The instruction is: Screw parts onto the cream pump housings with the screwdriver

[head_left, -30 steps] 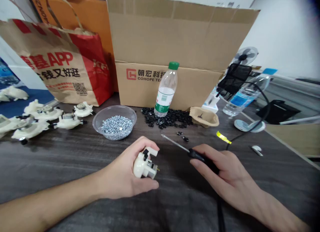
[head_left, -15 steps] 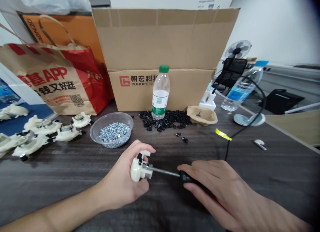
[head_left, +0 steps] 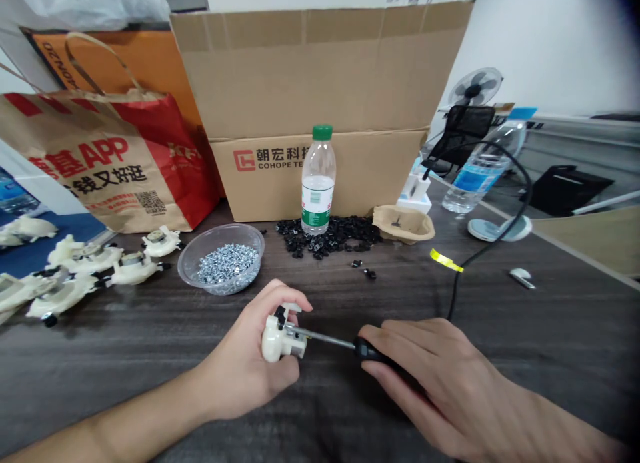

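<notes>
A cream plastic part (head_left: 274, 340), rounded and glossy, with a black fitting and a grey metallic cylinder, sits just below the centre of the frame, held above the table. The left hand (head_left: 253, 360) is curled around it, thumb below and forefinger above. The right hand (head_left: 435, 376), lower right, is clamped on the black handle of a screwdriver (head_left: 369, 350); its thin metal shaft points left, the tip meeting the part.

Just beyond the left hand, a clear round plastic bowl (head_left: 186, 268) holds many shiny silver screws (head_left: 227, 264). More cream parts (head_left: 133, 270) cluster at the left edge. At centre, a bottle with a green cap (head_left: 319, 193) stands among a heap of small black pieces (head_left: 353, 235), blocking some lettering on the tall cardboard box (head_left: 320, 70) behind. Right of the heap are a moulded brown pulp tray (head_left: 425, 230) and a looping black cable (head_left: 454, 296) with a yellow tag (head_left: 444, 260). Farther right stands a blue-capped bottle (head_left: 475, 176).

The box reads "COHOPE TE" beside a red square logo and Chinese characters. A creased brown-and-red paper bag (head_left: 107, 163), upper left, shows "APP", Chinese text and a QR code. The table (head_left: 150, 343) is dark, with streaky wood grain.
</notes>
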`<state>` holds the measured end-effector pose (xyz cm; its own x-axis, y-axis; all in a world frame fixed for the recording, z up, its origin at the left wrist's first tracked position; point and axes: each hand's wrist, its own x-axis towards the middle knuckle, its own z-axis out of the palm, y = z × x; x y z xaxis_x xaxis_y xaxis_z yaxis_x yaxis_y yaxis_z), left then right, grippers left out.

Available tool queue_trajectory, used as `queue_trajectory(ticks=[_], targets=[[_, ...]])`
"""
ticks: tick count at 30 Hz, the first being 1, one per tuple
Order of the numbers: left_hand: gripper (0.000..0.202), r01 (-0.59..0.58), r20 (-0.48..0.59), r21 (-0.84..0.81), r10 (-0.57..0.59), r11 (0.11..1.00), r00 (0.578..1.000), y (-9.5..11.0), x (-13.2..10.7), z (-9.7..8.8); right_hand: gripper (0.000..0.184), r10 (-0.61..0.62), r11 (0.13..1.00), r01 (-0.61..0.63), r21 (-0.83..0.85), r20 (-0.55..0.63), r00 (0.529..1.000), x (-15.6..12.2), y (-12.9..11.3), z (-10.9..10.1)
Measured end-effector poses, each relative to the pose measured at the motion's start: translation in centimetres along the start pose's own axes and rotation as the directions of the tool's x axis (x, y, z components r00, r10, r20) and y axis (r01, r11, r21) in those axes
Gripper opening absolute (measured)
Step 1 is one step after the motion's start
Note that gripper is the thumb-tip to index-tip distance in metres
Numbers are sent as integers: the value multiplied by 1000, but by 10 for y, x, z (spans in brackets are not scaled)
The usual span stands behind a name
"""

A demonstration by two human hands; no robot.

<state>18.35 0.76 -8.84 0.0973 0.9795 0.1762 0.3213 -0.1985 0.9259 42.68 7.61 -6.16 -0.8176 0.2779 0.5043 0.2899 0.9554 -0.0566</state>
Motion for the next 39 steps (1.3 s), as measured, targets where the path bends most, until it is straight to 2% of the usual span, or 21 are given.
queue_trajectory(ticks=[11,18,24,27,29,31,33,34,36,39], targets=[[57,102,63,-97,-96,990,993,7,0,2,20,-2,1000,2,-5,-10,1000,1,1,-1],[57,164,65,-150,-155,975,986,5,-1,1,21,6,1000,-6,15,-13,1000,2,0,-3],[57,88,20,-93,-86,992,996,5,-2,2,21,23,999,-23,25,8,1000,1,0,-3],[56,137,32,-158,-133,978,991,7,-1,0,21,17,999,-17,31,13,1000,2,1,-4],[56,223,87,-308,-206,925,975,6,0,-2,21,31,999,-31,32,23,999,2,1,-5],[56,323,253,-506,-221,800,942,4,1,-3,22,57,998,-58,35,27,998,2,1,-6],[54,398,421,-653,-128,644,898,1,1,-2,22,80,996,-82,45,36,996,1,0,-6],[51,417,468,-696,-72,585,881,0,1,-1,22,85,995,-87,51,36,996,1,-1,-5],[49,436,484,-724,-57,535,873,-1,1,0,22,95,994,-96,57,25,995,0,-2,-5],[43,424,448,-731,-94,535,889,-2,0,2,23,95,994,-95,50,-2,995,-1,-4,-6]])
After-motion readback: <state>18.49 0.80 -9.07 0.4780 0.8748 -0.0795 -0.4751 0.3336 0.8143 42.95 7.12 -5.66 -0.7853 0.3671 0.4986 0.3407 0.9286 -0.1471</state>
